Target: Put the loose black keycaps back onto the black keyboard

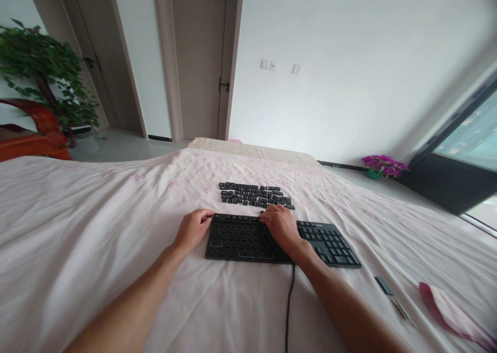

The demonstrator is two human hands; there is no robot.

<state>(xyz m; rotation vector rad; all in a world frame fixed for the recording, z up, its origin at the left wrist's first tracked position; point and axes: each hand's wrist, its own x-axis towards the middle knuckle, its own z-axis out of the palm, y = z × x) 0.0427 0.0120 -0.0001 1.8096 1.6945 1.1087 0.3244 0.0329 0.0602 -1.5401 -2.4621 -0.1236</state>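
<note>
A black computer keyboard (248, 239) lies on the cloth in front of me, bare of keycaps over much of its left part. The number pad (336, 244) at its right end still carries keys. My left hand (196, 226) grips the keyboard's upper left corner between thumb and fingers. Over the upper middle edge, my right hand (280, 226) has its fingertips pinched together at the top row; whatever they hold is hidden. Just beyond the keyboard, loose black keycaps (252, 195) sit in rough rows.
A pink flowered cloth (135, 208) covers the surface. To the right lie a small brush-like tool (392, 297) and a pink fabric piece (452, 311). The keyboard's cable (289, 301) runs toward me. Beyond are doors, a leafy plant (42, 73) and purple flowers (382, 164).
</note>
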